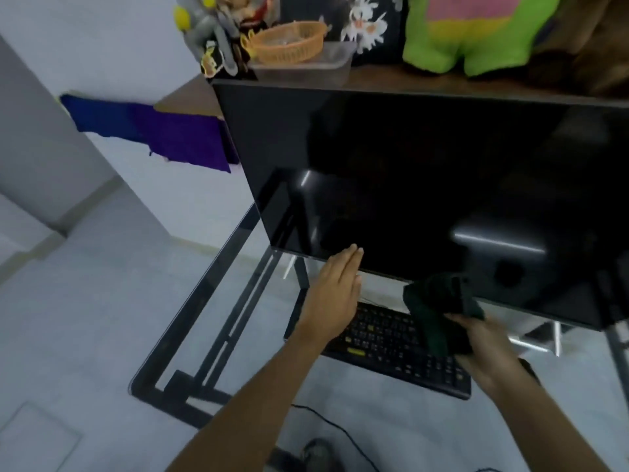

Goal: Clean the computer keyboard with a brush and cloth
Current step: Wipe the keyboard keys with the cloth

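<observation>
Keyboard point(391, 345): black, some keys marked yellow, lay flat on a glass-topped table point(190, 321) with a dark metal frame, just below the lower edge of the monitor point(425, 185). Its right part was hidden behind the cloth and the right hand.

Cloth point(439, 311): dark green, bunched, held up above the right half of the keyboard, its upper folds overlapping the monitor's bottom edge in the view.

Right hand point(483, 349): gripped the lower part of the cloth, fingers curled round it; a dark band showed at the wrist.

Left hand point(337, 287): stretched forward over the keyboard's left end, fingers point(354, 257) straight and pressed together, tips at the monitor's bottom edge; contact with the screen could not be told. It held nothing.

Monitor: large, dark, screen off, with faint reflections.

Shelf point(391, 80): brown, above the monitor, carried an orange basket point(289, 42) set in a clear plastic tray point(306, 68), a green plush toy point(476, 35), and small figures point(214, 39) at the left end.

Purple and blue cloths point(153, 131): hung at the left of the monitor.

Cable point(337, 434): black, ran across the pale floor under the table.
</observation>
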